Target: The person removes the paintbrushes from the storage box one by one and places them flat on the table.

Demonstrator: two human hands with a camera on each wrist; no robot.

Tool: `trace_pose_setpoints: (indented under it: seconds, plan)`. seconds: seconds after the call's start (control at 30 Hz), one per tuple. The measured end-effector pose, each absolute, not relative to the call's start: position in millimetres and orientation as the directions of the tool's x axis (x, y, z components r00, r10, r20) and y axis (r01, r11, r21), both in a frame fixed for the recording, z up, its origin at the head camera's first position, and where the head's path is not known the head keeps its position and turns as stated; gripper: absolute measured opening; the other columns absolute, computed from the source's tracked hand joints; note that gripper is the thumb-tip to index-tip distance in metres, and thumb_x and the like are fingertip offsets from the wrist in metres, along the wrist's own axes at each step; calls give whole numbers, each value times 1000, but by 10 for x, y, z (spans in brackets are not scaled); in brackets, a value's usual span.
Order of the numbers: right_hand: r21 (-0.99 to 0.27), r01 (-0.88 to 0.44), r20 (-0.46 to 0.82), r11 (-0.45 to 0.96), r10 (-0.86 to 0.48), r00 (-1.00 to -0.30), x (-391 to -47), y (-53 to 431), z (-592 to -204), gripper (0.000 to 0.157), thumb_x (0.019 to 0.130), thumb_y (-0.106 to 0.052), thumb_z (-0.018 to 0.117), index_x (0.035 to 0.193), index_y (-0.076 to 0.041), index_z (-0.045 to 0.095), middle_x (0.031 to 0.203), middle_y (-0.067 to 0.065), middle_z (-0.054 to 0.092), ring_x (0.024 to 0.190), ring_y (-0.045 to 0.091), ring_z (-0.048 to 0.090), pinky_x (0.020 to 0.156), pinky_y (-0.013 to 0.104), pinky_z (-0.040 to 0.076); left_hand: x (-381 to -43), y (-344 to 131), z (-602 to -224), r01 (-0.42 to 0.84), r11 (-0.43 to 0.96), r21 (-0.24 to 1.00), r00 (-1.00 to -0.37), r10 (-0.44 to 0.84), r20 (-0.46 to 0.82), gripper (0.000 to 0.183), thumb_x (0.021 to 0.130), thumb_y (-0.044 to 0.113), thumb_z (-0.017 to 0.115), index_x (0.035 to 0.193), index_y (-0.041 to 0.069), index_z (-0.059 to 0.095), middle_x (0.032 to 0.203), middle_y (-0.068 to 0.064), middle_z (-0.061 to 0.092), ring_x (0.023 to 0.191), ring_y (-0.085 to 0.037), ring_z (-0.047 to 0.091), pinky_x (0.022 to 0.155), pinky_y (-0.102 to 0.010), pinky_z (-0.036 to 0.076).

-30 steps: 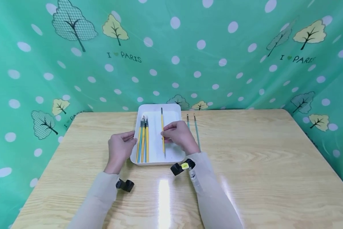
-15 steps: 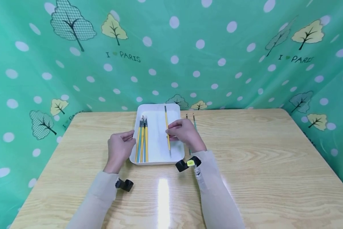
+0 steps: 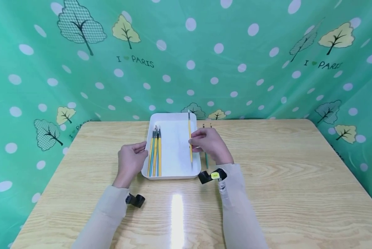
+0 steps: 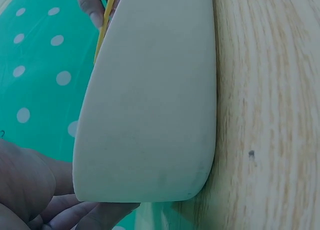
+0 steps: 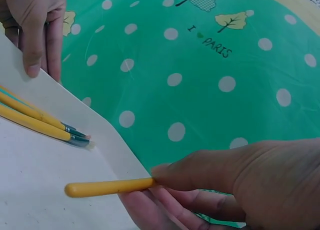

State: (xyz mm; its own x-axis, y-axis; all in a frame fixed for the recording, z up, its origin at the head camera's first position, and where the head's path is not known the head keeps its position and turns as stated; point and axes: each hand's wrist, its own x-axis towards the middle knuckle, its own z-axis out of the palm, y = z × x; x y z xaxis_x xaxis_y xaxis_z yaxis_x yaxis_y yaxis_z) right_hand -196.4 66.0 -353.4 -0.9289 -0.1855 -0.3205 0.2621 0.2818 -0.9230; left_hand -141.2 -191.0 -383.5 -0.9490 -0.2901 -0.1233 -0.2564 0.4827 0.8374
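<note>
My left hand grips the left rim of a white tray, its thumb over the edge. Inside the tray's left side lie several yellow and teal paintbrushes, side by side with bristles toward the back. My right hand pinches a yellow paintbrush between thumb and fingers, above the tray's right side. In the right wrist view, the rounded handle end of that paintbrush sticks out past the thumb. The tray's outer wall fills much of the left wrist view.
Two brushes lie on the wooden table just right of the tray; my right hand partly covers them, and one shows a teal handle. A green dotted curtain hangs along the table's back and sides.
My right hand has carried the yellow paintbrush rightward across the tray, from near its middle to beside its right wall. The left hand has stayed on the left rim.
</note>
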Motion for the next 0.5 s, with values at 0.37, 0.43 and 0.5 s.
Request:
trace_pose_setpoints:
  seconds: [0.37, 0.43, 0.5]
  plan:
    - [-921, 276, -328, 274, -165, -930, -1964, 865, -3502, 27, 95, -7, 69, 120, 1, 64, 111, 17, 67, 88, 23, 70, 92, 46, 63, -1409, -1895, -3849, -233, 491, 839, -954, -282, -100, 37, 97, 5, 62, 134, 2, 64, 133, -19, 67, 120, -32, 69, 96, -38, 59]
    - [-921, 272, -324, 279, -161, -932, -1967, 903, -3508, 28, 95, -7, 69, 121, 1, 64, 112, 17, 67, 89, 23, 70, 92, 46, 63, -1410, -1892, -3854, -231, 494, 838, -954, -283, -96, 37, 97, 5, 62, 134, 2, 64, 133, -19, 68, 120, -32, 69, 96, -38, 59]
    - [-921, 266, -318, 285, -157, -935, -1971, 940, -3517, 29, 95, -8, 69, 122, 1, 64, 113, 17, 67, 88, 22, 70, 92, 45, 63, -1412, -1891, -3859, -230, 495, 838, -954, -287, -92, 36, 97, 5, 63, 134, 2, 65, 132, -19, 68, 120, -32, 69, 96, -38, 59]
